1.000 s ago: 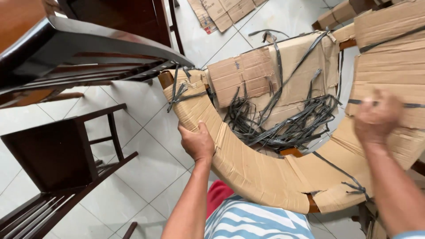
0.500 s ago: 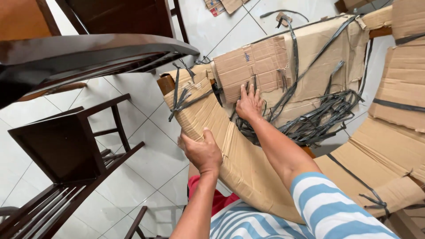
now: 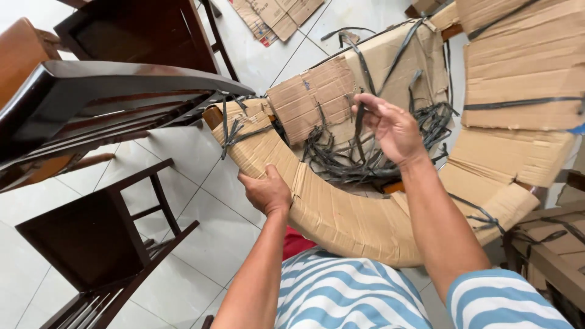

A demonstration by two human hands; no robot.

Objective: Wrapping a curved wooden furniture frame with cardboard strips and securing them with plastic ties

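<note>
— Right hand (image 3: 393, 128)?
— Raised above the bundle, grip pinched on a dark plastic strap (image 3: 358, 131), thumb and forefinger pressed together at its upper end, other fingers loosely curled. Strap hanging down from the pinch into the tangle of loose straps (image 3: 359, 159).

— And the left hand (image 3: 266, 192)?
— Clamped over the near edge of the curved cardboard-wrapped piece (image 3: 341, 213), thumb on top, fingers wrapped under and out of sight. Grip closed on the cardboard, just where a seam in the wrapping shows.

— Where exactly is that wrapped piece?
— Arching from the left hand up toward the dark wooden chair back (image 3: 116, 103) on one side, and sweeping right under the right forearm on the other. Still bound with straps near its upper left end (image 3: 234, 131) and near its right end (image 3: 481, 213).

— Anything sitting inside the curve?
— The strap tangle, heaped in the hollow, resting against a flat cardboard-wrapped panel (image 3: 317, 100) behind.

— Further out?
— More cardboard-wrapped pieces at right (image 3: 518, 91), one strapped across. Dark wooden stool (image 3: 85, 237) lower left on the white tiled floor (image 3: 213, 225). Flattened cardboard (image 3: 277, 15) lying on the floor at top.
</note>
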